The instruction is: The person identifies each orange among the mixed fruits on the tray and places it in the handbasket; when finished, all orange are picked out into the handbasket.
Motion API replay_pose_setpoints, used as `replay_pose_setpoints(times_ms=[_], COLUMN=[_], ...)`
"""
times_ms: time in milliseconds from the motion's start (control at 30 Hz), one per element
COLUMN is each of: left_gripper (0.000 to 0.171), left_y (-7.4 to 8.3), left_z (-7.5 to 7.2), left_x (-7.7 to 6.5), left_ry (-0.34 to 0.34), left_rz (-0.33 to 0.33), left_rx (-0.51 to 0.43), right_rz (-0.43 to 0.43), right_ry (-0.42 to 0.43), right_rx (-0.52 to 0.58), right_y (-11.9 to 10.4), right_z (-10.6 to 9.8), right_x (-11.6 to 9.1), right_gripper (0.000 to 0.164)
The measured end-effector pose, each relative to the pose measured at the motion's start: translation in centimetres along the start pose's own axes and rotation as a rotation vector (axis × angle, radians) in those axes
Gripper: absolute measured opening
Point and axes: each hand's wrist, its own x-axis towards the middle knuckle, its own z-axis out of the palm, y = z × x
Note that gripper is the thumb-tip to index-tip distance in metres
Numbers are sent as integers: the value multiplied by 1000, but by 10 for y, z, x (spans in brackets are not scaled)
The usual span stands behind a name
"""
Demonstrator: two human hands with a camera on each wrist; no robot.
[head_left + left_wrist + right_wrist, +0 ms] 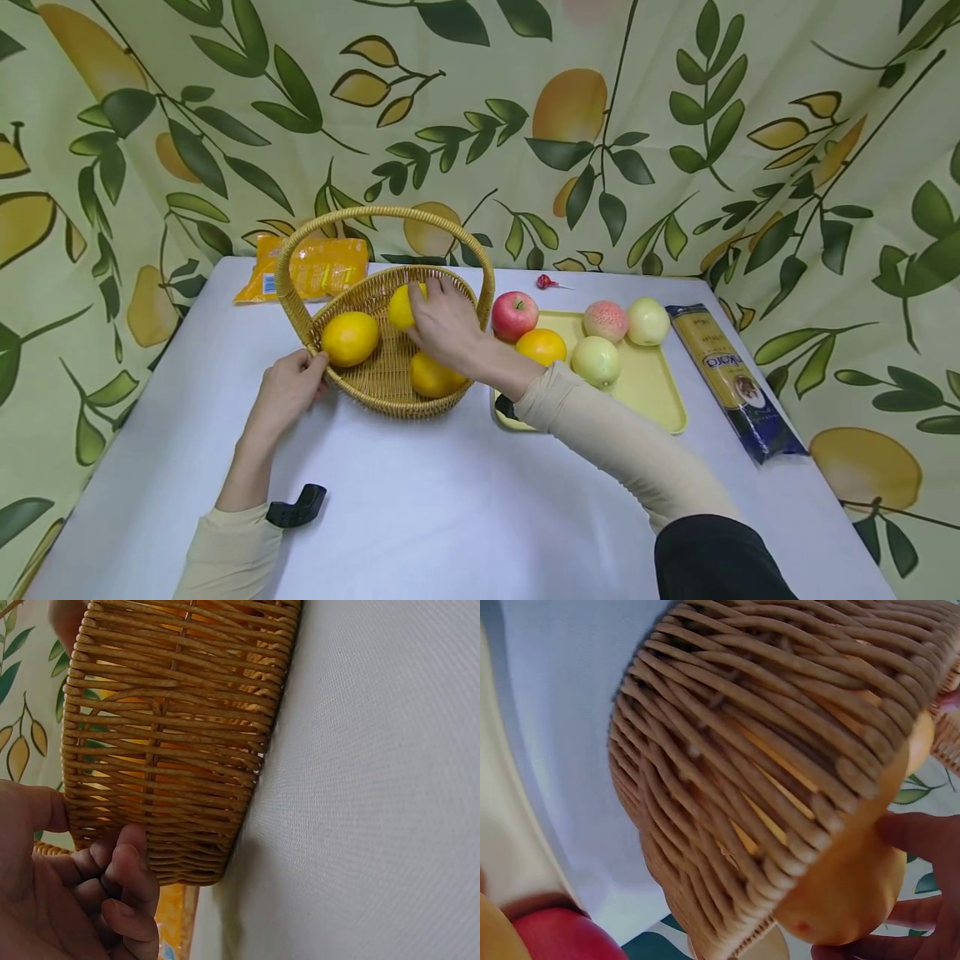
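A wicker basket (375, 400) with a tall arched handle stands on the white table, holding yellow-orange fruits. My left hand (288, 387) grips its left rim; in the left wrist view the thumb is at the rim and the fingers (135, 881) curl against the woven side. Inside the basket, my right hand (447, 323) grips a round yellow-orange fruit (402, 307) near the far side. Another such fruit (350, 339) lies at the left, and a third (432, 377) sits under the right hand. The right wrist view shows the held fruit (847, 889) above the rim.
Right of the basket, a yellow tray (660, 408) carries a red apple (515, 315), an orange fruit (542, 346), a pinkish peach (606, 321) and pale green fruits (596, 362). A lollipop (546, 282), a long pasta packet (731, 375) and an orange bag (330, 265) lie around.
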Motion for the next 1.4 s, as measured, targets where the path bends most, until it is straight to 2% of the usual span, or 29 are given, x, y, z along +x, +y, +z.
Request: replay_pose_setpoints(times_ms=[167,300,567,833,967,1100,1267,1400], left_gripper=[46,46,47,46,46,46,46,47], left_y=[0,-1,-1,-1,-1,-1,-1,-1], left_z=[0,0,0,0,0,0,1,1], left_x=[0,1,1,1,1,1,1,1], left_ry=[5,11,4,7,9,8,7,6], left_rz=[-2,0,-5,-4,-5,-6,-5,-9], left_rx=[-5,-1,0,-5,-6,-5,2,4], right_rz=[15,21,39,63,89,86,78,36], right_ry=[-19,-32,-115,-244,-291,-292,-279,-197], right_rx=[-46,-40,13,94,141,148,143,187], right_y=[0,0,-1,0,3,4,3,0], right_z=[8,12,18,19,17,16,13,7], right_x=[1,2,2,4,6,5,3,-1], right_gripper=[63,64,65,66,60,54,55,54])
